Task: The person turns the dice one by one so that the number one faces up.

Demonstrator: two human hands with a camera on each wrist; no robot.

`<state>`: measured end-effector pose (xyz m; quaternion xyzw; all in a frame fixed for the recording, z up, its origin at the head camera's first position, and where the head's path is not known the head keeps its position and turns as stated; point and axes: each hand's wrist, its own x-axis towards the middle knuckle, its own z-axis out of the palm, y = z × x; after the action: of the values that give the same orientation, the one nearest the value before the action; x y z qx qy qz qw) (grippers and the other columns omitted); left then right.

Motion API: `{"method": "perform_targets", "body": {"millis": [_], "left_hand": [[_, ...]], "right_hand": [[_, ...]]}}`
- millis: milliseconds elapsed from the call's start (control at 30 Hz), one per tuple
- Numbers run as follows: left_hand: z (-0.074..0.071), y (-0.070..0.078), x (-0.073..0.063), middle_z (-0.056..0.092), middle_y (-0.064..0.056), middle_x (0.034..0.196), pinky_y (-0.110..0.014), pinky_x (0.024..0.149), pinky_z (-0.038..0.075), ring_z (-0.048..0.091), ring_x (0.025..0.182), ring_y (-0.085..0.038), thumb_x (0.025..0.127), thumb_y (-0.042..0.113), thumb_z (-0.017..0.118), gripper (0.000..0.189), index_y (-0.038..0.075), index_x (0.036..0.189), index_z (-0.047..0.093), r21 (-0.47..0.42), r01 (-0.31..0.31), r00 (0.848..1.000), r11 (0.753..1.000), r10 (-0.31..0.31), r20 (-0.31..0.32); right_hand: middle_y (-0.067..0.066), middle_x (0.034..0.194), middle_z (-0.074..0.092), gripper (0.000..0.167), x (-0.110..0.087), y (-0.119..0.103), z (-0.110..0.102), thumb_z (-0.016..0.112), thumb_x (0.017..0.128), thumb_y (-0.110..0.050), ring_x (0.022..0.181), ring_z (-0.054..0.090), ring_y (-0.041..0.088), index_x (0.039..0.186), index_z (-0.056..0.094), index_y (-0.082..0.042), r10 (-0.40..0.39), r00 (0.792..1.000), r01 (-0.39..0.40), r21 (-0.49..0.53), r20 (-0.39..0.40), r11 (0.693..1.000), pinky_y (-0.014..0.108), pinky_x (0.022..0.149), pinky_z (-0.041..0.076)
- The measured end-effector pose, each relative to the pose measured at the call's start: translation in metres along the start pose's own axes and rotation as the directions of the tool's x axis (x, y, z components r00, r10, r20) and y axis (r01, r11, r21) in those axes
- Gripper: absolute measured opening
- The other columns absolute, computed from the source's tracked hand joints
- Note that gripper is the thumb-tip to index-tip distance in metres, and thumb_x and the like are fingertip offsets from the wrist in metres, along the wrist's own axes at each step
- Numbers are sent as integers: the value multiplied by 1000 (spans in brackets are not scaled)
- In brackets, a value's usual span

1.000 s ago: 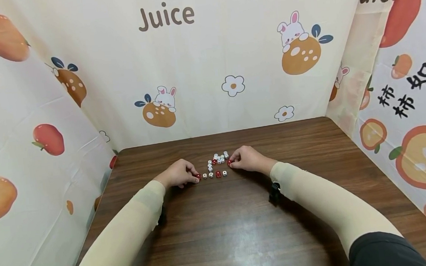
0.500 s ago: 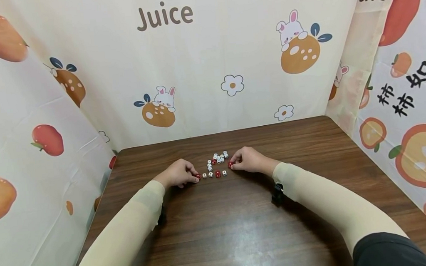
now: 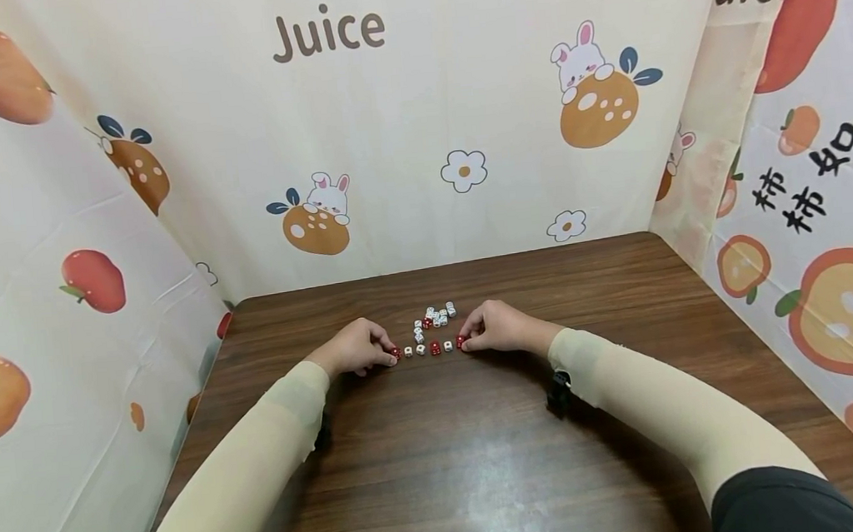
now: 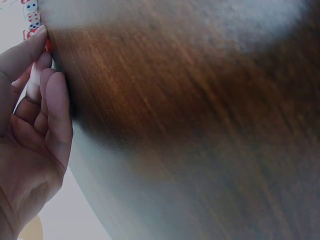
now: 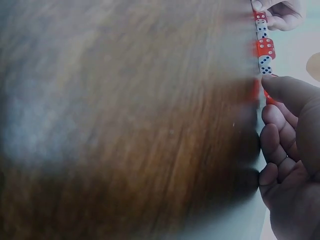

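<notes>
A short row of dice lies on the table, with a hand at each end. My left hand (image 3: 356, 348) pinches a red die (image 3: 397, 353) at the left end between thumb and finger. At the right end, my right hand (image 3: 501, 327) pinches another red die (image 3: 461, 343), mostly covered by the thumb in the right wrist view. Between them stand two white dice, the nearer-left one (image 3: 408, 352) and its neighbour (image 3: 421, 350), then a red die (image 3: 435, 348) and a white die (image 3: 448, 346). Small gaps show between some of them in the head view.
Behind the row sits a loose cluster of several white dice (image 3: 436, 319) with one red die (image 3: 427, 323) among them. Two more white dice (image 3: 418, 333) lie close behind the row. The brown wooden table (image 3: 412, 467) meets printed cloth walls (image 3: 386, 135) at the back and sides.
My right hand has moved its red die toward the front, from behind the row to level with its right end. The left hand has stayed on its die.
</notes>
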<state>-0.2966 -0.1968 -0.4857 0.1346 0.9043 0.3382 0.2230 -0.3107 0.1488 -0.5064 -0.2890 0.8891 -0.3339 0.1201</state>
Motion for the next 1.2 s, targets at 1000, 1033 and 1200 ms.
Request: {"method": "perform_targets", "body": {"millis": [1000,1033,1200], "left_hand": [[-1,0,-2,71,1,76,-33,58,58,58,65,-15,98,19,92,7,15,98,86,-4,7,1000,1000,-7,0],[-1,0,-2,71,1,76,-33,58,58,58,65,-15,98,19,92,7,15,98,86,-4,7,1000,1000,-7,-1],[0,0,0,72,1,77,-33,59,58,58,65,-15,98,20,92,7,15,98,86,-6,4,1000,1000,-4,-1]], "right_hand": [[-11,70,68,7,1,-1,4,90,96,-19,67,56,3,102,91,-15,0,1000,0,-44,17,999,23,69,48],[-11,71,68,7,1,-1,4,90,96,-19,67,57,3,102,91,-15,2,1000,-1,-44,18,999,23,69,48],[-11,70,67,12,2,1,3,92,95,-22,68,57,2,104,90,-14,-3,1000,4,-35,28,999,23,71,50]]}}
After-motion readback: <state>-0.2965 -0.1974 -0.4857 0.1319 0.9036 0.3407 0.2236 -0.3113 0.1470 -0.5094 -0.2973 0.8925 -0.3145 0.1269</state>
